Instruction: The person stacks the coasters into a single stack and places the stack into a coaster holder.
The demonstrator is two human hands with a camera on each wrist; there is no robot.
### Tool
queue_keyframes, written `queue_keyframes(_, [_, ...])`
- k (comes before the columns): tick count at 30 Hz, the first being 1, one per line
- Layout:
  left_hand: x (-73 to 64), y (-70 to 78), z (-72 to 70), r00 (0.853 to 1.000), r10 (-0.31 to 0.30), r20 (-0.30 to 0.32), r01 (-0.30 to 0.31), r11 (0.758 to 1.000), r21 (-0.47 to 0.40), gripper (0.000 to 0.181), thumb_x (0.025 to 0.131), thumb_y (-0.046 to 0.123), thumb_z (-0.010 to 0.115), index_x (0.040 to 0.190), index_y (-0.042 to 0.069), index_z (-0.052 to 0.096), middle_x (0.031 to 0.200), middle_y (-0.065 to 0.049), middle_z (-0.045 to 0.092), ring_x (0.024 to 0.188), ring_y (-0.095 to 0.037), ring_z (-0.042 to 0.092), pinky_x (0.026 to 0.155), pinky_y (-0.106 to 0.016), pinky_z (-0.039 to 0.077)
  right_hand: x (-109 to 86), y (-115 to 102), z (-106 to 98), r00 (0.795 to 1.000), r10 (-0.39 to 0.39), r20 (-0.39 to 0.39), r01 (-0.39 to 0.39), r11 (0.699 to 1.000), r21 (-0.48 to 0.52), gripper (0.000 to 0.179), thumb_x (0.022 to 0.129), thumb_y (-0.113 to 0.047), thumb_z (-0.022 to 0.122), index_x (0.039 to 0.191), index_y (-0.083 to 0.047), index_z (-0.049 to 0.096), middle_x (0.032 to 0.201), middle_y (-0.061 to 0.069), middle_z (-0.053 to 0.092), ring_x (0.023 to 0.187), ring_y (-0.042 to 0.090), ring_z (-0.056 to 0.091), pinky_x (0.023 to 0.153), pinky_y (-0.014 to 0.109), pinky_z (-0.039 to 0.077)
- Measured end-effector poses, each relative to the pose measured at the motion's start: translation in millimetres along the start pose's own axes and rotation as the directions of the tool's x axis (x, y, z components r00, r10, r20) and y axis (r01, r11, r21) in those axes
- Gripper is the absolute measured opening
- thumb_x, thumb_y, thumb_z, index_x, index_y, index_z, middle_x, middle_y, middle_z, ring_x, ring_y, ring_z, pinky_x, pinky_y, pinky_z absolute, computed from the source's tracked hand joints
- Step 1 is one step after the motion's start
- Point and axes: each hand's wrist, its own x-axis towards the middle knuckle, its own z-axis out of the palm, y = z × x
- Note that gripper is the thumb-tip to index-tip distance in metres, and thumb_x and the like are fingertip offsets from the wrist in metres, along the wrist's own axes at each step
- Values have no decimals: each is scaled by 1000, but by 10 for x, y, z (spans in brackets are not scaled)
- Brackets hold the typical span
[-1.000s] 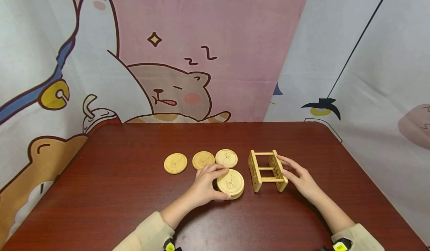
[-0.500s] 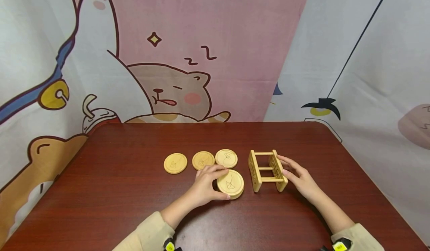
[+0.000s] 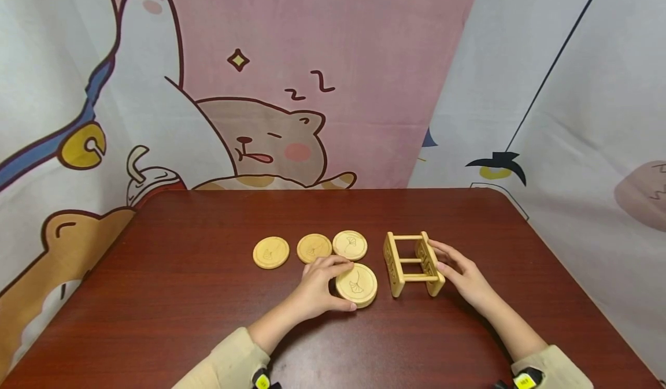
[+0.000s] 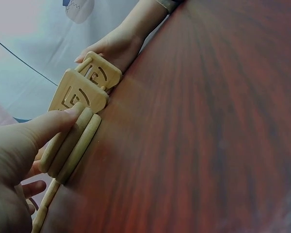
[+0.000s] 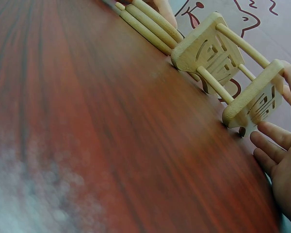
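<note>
In the head view my left hand grips a short stack of round wooden coasters, thumb at the near edge and fingers at the far edge. Three discs show edge-on in that stack in the left wrist view. A ginkgo-leaf design marks the top one. Right of the stack stands a wooden coaster holder, two cut-out side panels joined by round rods. My right hand touches its right panel from outside with extended fingers. The panel's outer face meets the fingertips in the right wrist view.
Three more coasters lie flat behind my left hand: a left one, a middle one and a paler right one. Everything stands on a dark red-brown wooden table. A cartoon-printed cloth hangs behind it.
</note>
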Motion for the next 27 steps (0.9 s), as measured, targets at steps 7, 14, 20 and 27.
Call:
queue_keyframes(7, [-7, -4, -21, 1000, 7, -15, -7, 1000, -16, 77, 64, 38, 87, 129, 9, 61, 130, 1, 53, 118, -21, 44, 97, -49, 26, -2, -14, -2, 1000, 7, -5, -7, 1000, -29, 44, 97, -4, 52, 140, -2, 45, 123, 21, 57, 107, 3, 54, 83, 17, 42])
queue_keyframes(14, [-7, -20, -107, 998, -9, -61, 8, 1000, -16, 76, 64, 38, 87, 129, 7, 61, 130, -1, 53, 123, -24, 43, 95, -52, 27, -8, -15, -9, 1000, 14, -5, -14, 999, -31, 44, 97, -5, 53, 141, -3, 45, 124, 20, 57, 107, 3, 54, 83, 18, 42])
queue_keyframes(20, [-23, -77, -203, 995, -37, -94, 34, 999, -32, 77, 65, 34, 88, 130, 6, 59, 131, -2, 53, 121, -24, 43, 93, -50, 27, -14, -11, -6, 1000, 19, -1, -19, 1000, -20, 45, 97, -5, 53, 141, -3, 44, 125, 20, 56, 108, 3, 53, 83, 18, 43])
queue_keyframes(27, [-34, -189, -316, 986, -54, -157, 49, 998, -31, 77, 63, 31, 89, 129, 5, 60, 130, -3, 53, 119, -26, 44, 91, -50, 28, -15, -16, -5, 1000, 8, -6, -9, 999, -31, 44, 97, -5, 52, 141, -3, 45, 123, 20, 57, 106, 4, 54, 82, 19, 43])
